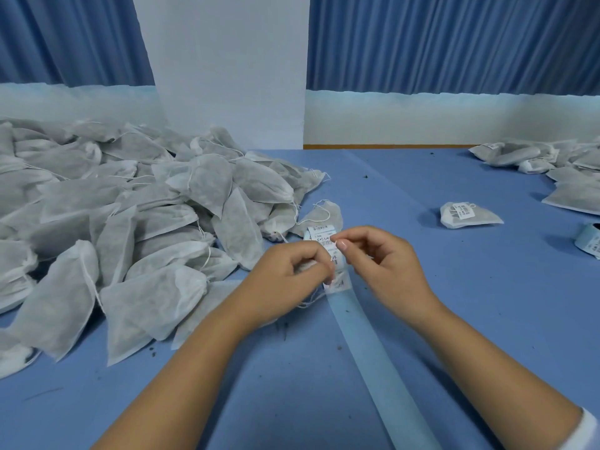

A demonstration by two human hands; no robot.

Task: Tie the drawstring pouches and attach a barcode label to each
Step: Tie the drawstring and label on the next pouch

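Observation:
A strip of barcode labels [325,234] on light blue backing paper [373,352] runs from the table's near edge up to my hands. My left hand [285,280] grips the strip together with a white pouch that is mostly hidden under its fingers; loose drawstring ends [308,303] trail below it. My right hand [386,271] pinches a label at the strip with thumb and forefinger. A large heap of white drawstring pouches [130,222] fills the left side. One pouch with a label on it [467,215] lies alone at the right.
More labelled pouches [552,160] are piled at the far right. A roll of labels [589,243] sits at the right edge. The blue table [454,319] carries dark crumbs. A white pillar [227,76] and blue curtains stand behind.

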